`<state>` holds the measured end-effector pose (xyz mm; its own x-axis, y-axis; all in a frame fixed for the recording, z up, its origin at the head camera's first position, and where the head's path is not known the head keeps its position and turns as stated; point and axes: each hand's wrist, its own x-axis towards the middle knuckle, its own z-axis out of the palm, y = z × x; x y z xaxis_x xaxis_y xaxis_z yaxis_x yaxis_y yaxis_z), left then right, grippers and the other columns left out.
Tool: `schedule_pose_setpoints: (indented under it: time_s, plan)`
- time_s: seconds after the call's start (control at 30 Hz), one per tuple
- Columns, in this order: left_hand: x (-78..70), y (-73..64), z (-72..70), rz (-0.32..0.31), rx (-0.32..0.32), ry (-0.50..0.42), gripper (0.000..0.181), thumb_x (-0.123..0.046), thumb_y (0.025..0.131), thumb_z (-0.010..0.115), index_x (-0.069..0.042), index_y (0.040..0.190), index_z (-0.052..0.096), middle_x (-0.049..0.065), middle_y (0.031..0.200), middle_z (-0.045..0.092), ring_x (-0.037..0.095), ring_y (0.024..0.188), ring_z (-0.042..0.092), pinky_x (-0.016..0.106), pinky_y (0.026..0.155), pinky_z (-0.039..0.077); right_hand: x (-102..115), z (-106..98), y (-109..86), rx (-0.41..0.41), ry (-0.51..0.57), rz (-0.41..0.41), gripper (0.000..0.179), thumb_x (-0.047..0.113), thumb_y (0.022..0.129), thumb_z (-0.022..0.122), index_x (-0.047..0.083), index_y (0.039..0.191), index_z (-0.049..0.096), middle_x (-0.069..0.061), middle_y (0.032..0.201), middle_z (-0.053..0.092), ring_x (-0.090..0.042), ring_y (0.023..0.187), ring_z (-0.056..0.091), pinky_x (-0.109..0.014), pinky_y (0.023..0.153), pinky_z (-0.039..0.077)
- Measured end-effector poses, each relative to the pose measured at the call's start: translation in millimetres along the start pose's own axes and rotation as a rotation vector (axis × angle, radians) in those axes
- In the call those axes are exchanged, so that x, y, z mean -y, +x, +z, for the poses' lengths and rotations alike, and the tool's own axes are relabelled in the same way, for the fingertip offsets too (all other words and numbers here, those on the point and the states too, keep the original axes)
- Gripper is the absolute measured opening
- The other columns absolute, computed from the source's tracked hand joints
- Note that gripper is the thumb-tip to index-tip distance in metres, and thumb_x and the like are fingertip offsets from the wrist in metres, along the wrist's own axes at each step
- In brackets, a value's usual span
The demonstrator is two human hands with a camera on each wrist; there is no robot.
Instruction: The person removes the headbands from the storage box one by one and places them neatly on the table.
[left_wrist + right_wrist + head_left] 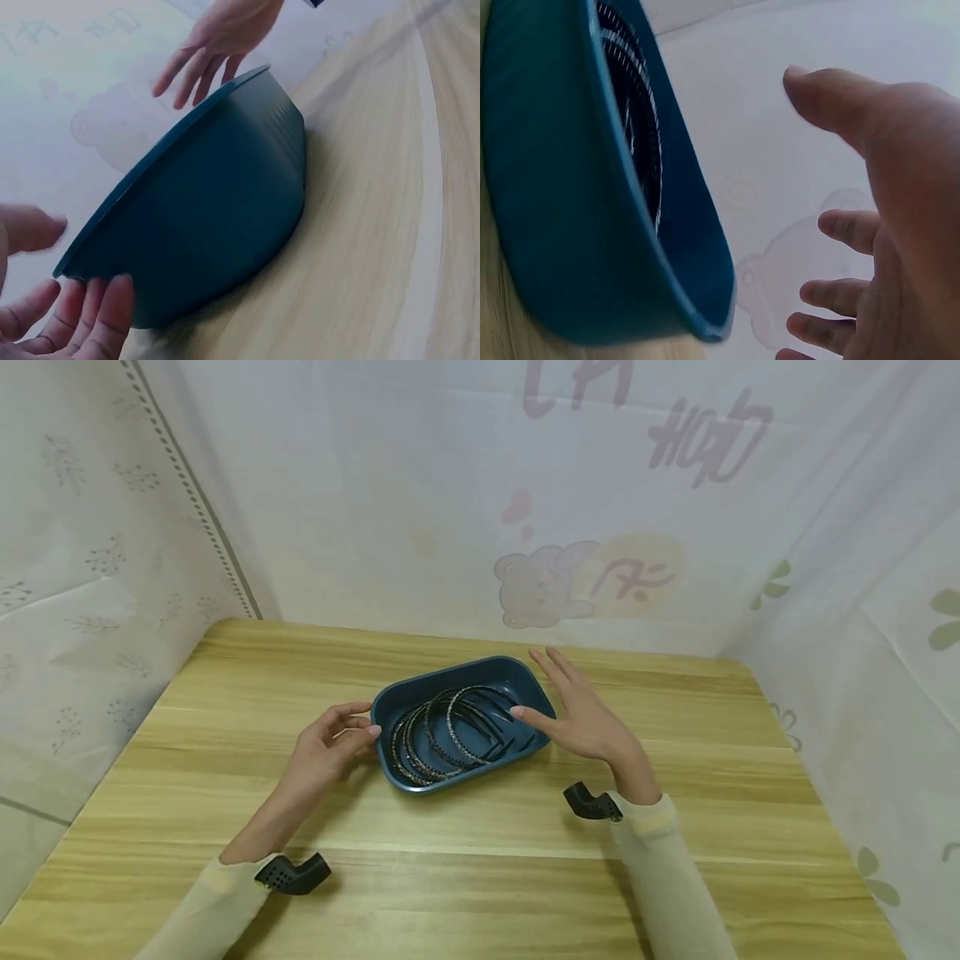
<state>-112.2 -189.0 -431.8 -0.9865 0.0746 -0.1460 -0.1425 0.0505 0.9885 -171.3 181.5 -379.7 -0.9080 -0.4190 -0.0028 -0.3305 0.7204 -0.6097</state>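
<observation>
A dark blue plastic basin [442,677] stands on the wooden table, with several dark, glittery headbands [450,739] lying inside in an overlapping row. At its left end is my left hand [330,745]. In the left wrist view, the fingertips [114,300] of that hand meet the basin's outer wall just under the rim, while the thumb stays a little apart above it. My right hand [588,718] hovers by the basin's right end with fingers spread. A gap separates the right thumb [832,94] from the rim in the right wrist view, and nothing is held there.
The wooden table [480,893] reaches a printed cloth backdrop [390,527] at the back, and similar cloth hangs on both sides. Each sleeve carries a black wrist mount, the left mount [294,874] and the right mount [592,803].
</observation>
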Motion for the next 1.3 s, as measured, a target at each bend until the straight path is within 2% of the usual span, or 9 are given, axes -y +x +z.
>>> schedule_pose_setpoints:
  time_s: [0.27, 0.53, 0.73, 0.9, 1.03, 1.3]
  plan:
    - [2.2, 1.5, 1.4, -0.042, 0.021, -0.141, 0.051, -0.014, 0.098, 0.071, -0.005, 0.142, 0.046, -0.006, 0.095, 0.070, 0.007, 0.082, 0.071, 0.027, 0.081, 0.065, 12, 6, 5.3, 0.018, 0.087, -0.051, 0.091, 0.057, 0.095, 0.066, 0.029, 0.165, 0.014, 0.002, 0.174, 0.006, -0.030, 0.161, 0.007, -0.067, 0.127, 0.019]
    - [-0.3, -0.3, 3.3, -0.075, 0.030, -0.236, 0.045, -0.008, 0.099, 0.068, -0.006, 0.139, 0.047, -0.006, 0.092, 0.070, 0.008, 0.080, 0.070, 0.025, 0.076, 0.064, 20, 18, 13.4, 0.053, 0.158, -0.077, 0.086, 0.049, 0.097, 0.069, 0.029, 0.164, 0.019, 0.000, 0.171, 0.021, -0.029, 0.156, 0.026, -0.054, 0.125, 0.034]
    - [1.3, 0.2, 4.2, -0.080, 0.036, -0.255, 0.044, -0.008, 0.099, 0.067, -0.006, 0.138, 0.047, -0.006, 0.092, 0.071, 0.008, 0.080, 0.070, 0.024, 0.076, 0.064, 29, 22, 20.0, 0.082, 0.195, -0.095, 0.079, 0.045, 0.098, 0.068, 0.023, 0.162, 0.028, -0.003, 0.167, 0.032, -0.035, 0.146, 0.044, -0.057, 0.118, 0.043]
    - [3.1, 1.1, 5.0, -0.079, 0.042, -0.270, 0.043, -0.008, 0.100, 0.067, -0.006, 0.138, 0.048, -0.006, 0.092, 0.071, 0.008, 0.081, 0.069, 0.024, 0.076, 0.064, 33, 27, 25.4, 0.072, 0.220, -0.097, 0.074, 0.040, 0.099, 0.068, 0.021, 0.161, 0.032, -0.009, 0.159, 0.044, -0.036, 0.137, 0.054, -0.053, 0.112, 0.050]
    - [3.4, 1.7, 5.4, -0.076, 0.043, -0.283, 0.042, -0.008, 0.099, 0.067, -0.007, 0.137, 0.048, -0.006, 0.092, 0.071, 0.008, 0.080, 0.069, 0.024, 0.075, 0.064, 35, 32, 28.0, 0.090, 0.256, -0.074, 0.071, 0.036, 0.099, 0.069, 0.019, 0.159, 0.035, -0.012, 0.153, 0.050, -0.033, 0.131, 0.059, -0.048, 0.108, 0.054]
    - [3.6, 1.8, 3.7, -0.070, 0.055, -0.300, 0.039, -0.007, 0.100, 0.067, -0.008, 0.135, 0.049, -0.005, 0.092, 0.071, 0.008, 0.081, 0.069, 0.024, 0.076, 0.064, 41, 43, 30.7, 0.123, 0.289, -0.035, 0.065, 0.034, 0.098, 0.071, 0.014, 0.153, 0.044, -0.008, 0.143, 0.060, -0.023, 0.118, 0.065, -0.038, 0.098, 0.060]
